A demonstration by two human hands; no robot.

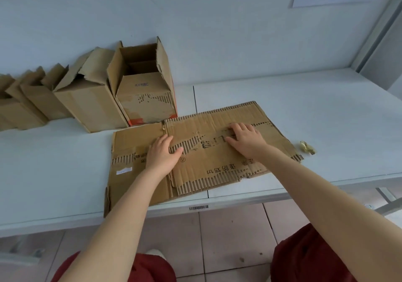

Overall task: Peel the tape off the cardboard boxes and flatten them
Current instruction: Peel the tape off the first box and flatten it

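Red cloth [152, 268] covers the person's legs at the bottom edge, at 6 o'clock in the view, with a pale shoe tip [155, 252] between them over a tiled floor [228, 238]. Two bare forearms reach up from there onto a white table [304, 107]. At the middle of the table lies the flattened cardboard box [217, 157], spread out in one sheet, with much of its outer skin torn away so that the ribbed core shows in bands. Its near left corner overhangs the table's front edge. The left hand [162, 153] rests palm down on the sheet near its centre fold, fingers straight and close together, thumb spread toward 3 o'clock, holding nothing. The right hand [245, 139] lies on the sheet at 2 o'clock from the left one, well apart from it, fingers slightly bent and a little spread, tips pressing on the printed face; it grips nothing that can be seen. A white label [124, 170] sits on the sheet at 9 o'clock from the left hand. At 11 o'clock from the sheet an open box [143, 99] stands upright against the wall [195, 20], flaps up, touching the sheet's far edge. A second box [91, 105] stands just beside it at 9 o'clock, and further boxes [32, 103] follow in a row toward the left edge. A small crumpled yellowish scrap [307, 147] lies on the table at 3 o'clock, just beside the sheet's right end. A barcode sticker [198, 207] marks the table's front edge.
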